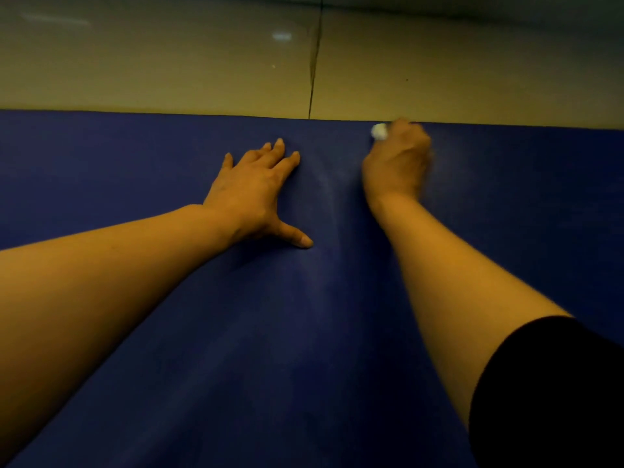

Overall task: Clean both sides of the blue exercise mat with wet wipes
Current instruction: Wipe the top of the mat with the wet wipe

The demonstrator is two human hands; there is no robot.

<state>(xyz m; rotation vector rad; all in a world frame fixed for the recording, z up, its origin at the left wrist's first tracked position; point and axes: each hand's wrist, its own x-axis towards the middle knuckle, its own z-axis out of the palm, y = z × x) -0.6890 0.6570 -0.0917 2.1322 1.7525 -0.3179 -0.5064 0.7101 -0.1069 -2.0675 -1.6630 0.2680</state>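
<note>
The blue exercise mat (118, 157) lies flat on the floor and fills the lower two thirds of the view. My left hand (253, 194) rests palm down on it with fingers spread. My right hand (398, 160) is curled round a bunched white wet wipe (379, 131) and presses it on the mat close to the far edge. Only a small part of the wipe shows past the fingers. A faint wet streak runs down the mat between my two arms.
Glossy beige floor tiles (169, 62) lie beyond the mat's far edge, with a dark tile joint (314, 62) running away from me. A black sleeve (547, 393) covers my right upper arm at the lower right.
</note>
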